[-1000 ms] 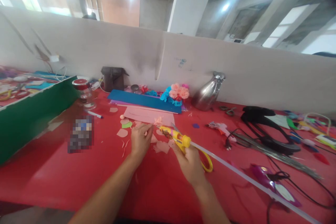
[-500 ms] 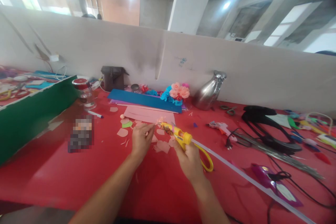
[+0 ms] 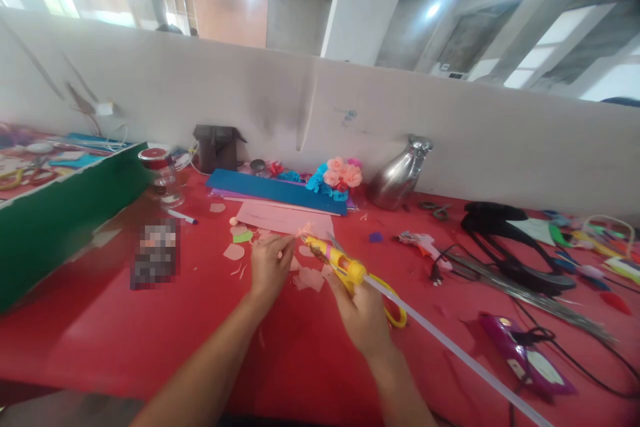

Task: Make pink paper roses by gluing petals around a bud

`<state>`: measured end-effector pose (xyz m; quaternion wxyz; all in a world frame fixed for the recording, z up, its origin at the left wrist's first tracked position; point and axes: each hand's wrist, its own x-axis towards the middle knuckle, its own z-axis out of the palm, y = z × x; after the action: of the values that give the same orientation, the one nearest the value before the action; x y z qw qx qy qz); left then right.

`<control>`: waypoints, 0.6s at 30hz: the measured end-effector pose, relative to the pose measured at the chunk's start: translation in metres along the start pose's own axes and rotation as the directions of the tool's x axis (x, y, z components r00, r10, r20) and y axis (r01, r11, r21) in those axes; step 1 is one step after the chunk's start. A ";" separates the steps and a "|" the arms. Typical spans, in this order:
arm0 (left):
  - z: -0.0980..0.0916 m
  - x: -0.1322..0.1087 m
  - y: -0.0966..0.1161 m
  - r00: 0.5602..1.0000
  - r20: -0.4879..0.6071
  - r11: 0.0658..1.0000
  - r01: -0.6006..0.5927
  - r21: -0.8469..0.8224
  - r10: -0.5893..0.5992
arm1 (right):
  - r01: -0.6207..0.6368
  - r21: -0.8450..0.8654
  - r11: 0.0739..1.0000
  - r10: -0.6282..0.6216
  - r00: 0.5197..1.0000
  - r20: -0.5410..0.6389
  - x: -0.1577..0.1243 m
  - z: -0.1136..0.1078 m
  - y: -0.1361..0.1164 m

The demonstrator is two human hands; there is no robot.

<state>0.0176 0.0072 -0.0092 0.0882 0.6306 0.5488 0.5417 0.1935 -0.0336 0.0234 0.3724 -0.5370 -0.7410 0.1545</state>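
My left hand [image 3: 270, 263] is closed in a pinch on a small pink paper flower [image 3: 304, 231], partly hidden by my fingers. In my right hand [image 3: 367, 317] is a yellow glue gun [image 3: 337, 260], its nozzle pointing at the flower, close by it. A long translucent glue stick [image 3: 450, 340] runs out of the gun's back towards the lower right. Behind my right hand shows a yellow loop handle [image 3: 399, 313], mostly hidden. Below and around my hands lie several cut pink paper petals [image 3: 310, 279], with a pink sheet [image 3: 270, 217] just beyond.
Blue sheets [image 3: 270, 190] and paper flowers [image 3: 343, 173] lie at the back, beside a steel jug [image 3: 403, 173]. A lidded glass jar [image 3: 167, 180] stands left, by a green panel [image 3: 75, 227]. At right are black cords, wires [image 3: 540, 307] and a purple box [image 3: 525, 353].
The glue gun's nozzle has drawn slightly back from the flower, down and to the right. The stick's rear end has swung left. My left hand has stayed nearly still.
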 end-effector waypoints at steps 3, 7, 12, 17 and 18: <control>0.000 0.000 0.001 1.000 0.001 1.000 -0.006 -0.005 0.006 | 0.017 -0.027 0.999 -0.017 1.000 0.006 0.001 0.001 0.000; -0.001 0.001 0.001 1.000 0.008 1.000 -0.011 0.009 0.011 | 0.033 -0.079 0.996 -0.033 0.999 -0.004 0.003 0.002 0.001; -0.001 0.000 0.000 1.000 0.017 0.998 -0.011 0.063 0.010 | 0.037 -0.114 0.993 -0.039 0.999 -0.016 0.002 0.002 0.003; -0.001 -0.001 0.001 0.999 0.019 0.991 -0.033 0.132 0.030 | 0.032 -0.122 0.992 -0.034 0.999 -0.015 0.002 0.001 0.000; -0.001 -0.001 0.001 0.999 0.017 0.990 -0.037 0.137 0.035 | 0.039 -0.125 0.991 -0.042 0.999 -0.021 0.002 0.001 0.000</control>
<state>0.0180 0.0052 -0.0087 0.0386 0.6491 0.5726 0.4993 0.1923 -0.0313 0.0238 0.3499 -0.5458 -0.7556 0.0940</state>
